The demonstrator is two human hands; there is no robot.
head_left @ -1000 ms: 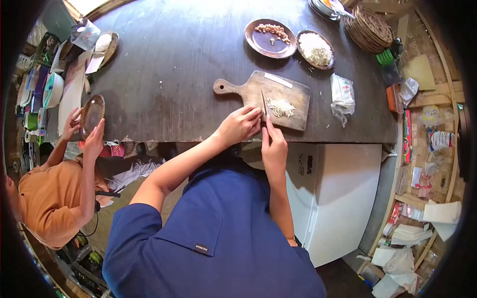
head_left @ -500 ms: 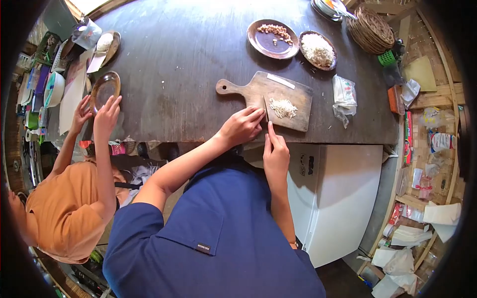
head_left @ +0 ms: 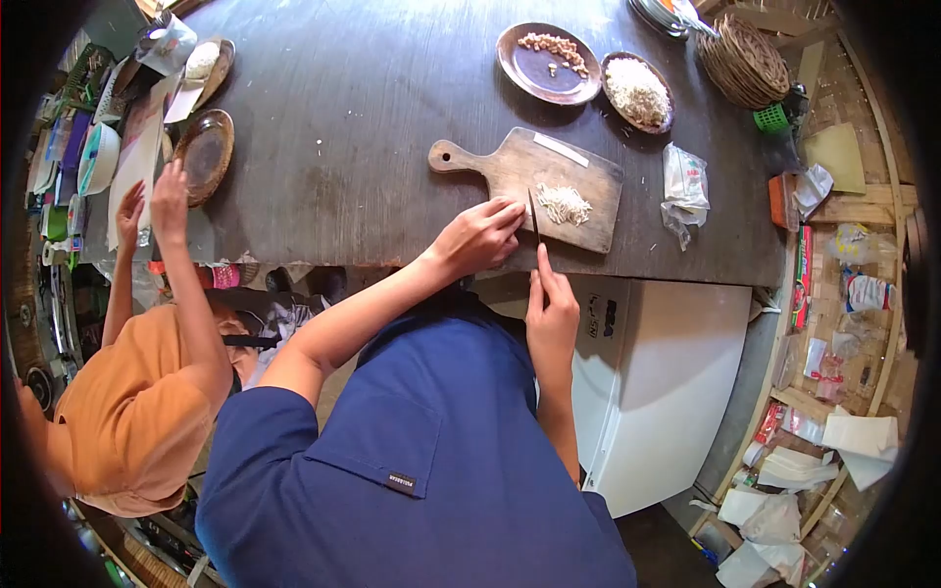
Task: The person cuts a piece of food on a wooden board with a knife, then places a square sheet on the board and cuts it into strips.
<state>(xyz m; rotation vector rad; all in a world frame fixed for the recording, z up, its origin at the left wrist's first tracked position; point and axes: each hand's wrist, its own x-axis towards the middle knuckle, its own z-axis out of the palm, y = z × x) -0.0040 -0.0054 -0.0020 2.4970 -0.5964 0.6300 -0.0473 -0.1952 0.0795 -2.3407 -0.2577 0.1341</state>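
Note:
My right hand (head_left: 555,309) is closed around the handle of a knife (head_left: 534,218), its narrow dark blade pointing away from me over the wooden cutting board (head_left: 510,162). My left hand (head_left: 480,235) rests at the board's near left edge, fingers curled together beside the blade; whatever they hold down is mostly hidden. Just right of the knife lies a small pile of thin pale sticks (head_left: 565,205). One long white strip (head_left: 561,150) lies near the board's far edge.
Beyond the board sit a brown plate of light brown pieces (head_left: 554,88) and a bowl of white shreds (head_left: 637,93). A plastic packet (head_left: 685,186) lies to the right, near a wicker stack (head_left: 745,64). At left, another person (head_left: 147,402) reaches toward a brown dish (head_left: 204,157).
The knife has shifted slightly and its blade shows more clearly beside my left fingers. The other person's hands have drawn back from the brown dish. The view has tilted a little.

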